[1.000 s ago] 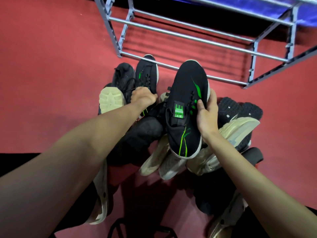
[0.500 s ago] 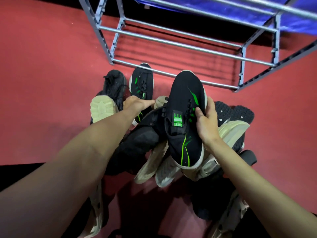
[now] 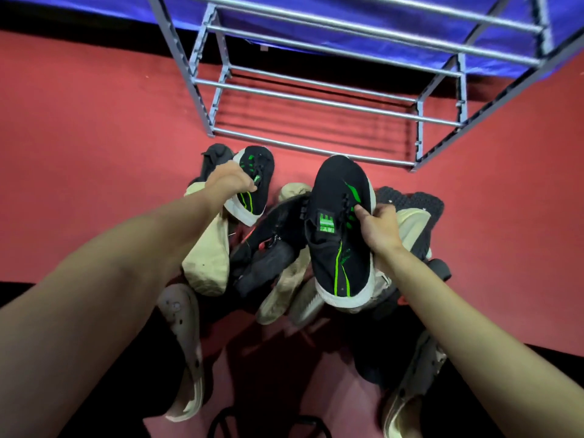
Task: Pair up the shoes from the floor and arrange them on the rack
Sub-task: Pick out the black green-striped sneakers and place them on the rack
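On the red floor, in front of the rack: a loose heap of mixed shoes, seen from above.
Far left of heap: a grey clog (image 3: 183, 324) lay low beside the left forearm; a cream-soled shoe (image 3: 208, 263) lay sole-up just above it.
Left hand (image 3: 229, 181): closed around the collar of the left black-and-green sneaker (image 3: 252, 181), which sat tilted above the pile, white sole edge showing.
Centre: a dark shoe (image 3: 268, 245) lay across beige ones; pairs there could not be told apart.
Right hand (image 3: 376, 229): gripping the right black-and-green sneaker (image 3: 341, 232) at its side by the laces, toe pointing toward the rack, heel toward the person.
Right of heap: a cream sneaker (image 3: 410, 229) and dark textured soles (image 3: 407, 199) behind the wrist; another clog (image 3: 410, 393) near the lower edge.
Rack (image 3: 316, 102): grey metal bars, just beyond the heap; no shoes seen on the visible tiers.
Step in hand, as judged: matching pair was found, one per hand.
Doing it well: lift the left sneaker clear of snagging laces, turn both toes the same way, bring them side by side, set soles flat across two bars so neither tips through the gap.
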`<state>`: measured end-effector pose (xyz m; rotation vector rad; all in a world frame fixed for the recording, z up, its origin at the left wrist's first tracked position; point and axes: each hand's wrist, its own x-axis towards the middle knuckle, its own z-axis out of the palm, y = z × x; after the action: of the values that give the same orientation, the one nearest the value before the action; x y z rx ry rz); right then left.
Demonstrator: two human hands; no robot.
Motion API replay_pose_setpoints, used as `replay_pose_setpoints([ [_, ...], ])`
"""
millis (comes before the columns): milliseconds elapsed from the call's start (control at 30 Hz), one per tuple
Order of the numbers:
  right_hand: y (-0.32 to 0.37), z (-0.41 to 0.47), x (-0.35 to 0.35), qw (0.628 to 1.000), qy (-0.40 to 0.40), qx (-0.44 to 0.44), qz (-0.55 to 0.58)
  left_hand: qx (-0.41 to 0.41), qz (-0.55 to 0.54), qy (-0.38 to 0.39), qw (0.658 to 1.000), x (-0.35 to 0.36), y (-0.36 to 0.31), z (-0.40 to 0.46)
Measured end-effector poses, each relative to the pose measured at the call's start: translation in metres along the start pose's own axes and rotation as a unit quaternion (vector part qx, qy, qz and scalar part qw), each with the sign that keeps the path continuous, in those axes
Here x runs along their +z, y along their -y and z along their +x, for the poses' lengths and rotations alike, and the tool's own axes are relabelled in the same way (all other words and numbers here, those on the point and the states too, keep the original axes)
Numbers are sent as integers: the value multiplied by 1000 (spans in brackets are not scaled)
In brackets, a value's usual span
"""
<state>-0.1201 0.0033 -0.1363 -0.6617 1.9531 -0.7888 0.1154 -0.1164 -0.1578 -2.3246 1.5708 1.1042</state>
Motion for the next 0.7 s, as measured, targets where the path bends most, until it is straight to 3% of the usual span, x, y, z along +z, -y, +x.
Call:
replay_pose_setpoints([
  [167,7,-34,-16,970,15,139,197,4,-29,-7,1000,-11,7,-40],
  [333,9,-63,-36,913,67,226,332,-37,-226,12,973,4,24,-83],
  [433,11,-83,-46,900,98,232,357,-32,-299,32,953,0,32,-105],
  [533,14,-98,-51,896,147,213,360,-48,-386,101,916,-10,32,-127],
  [700,19,-116,-56,892,250,141,348,-60,-409,196,889,-28,26,-157],
])
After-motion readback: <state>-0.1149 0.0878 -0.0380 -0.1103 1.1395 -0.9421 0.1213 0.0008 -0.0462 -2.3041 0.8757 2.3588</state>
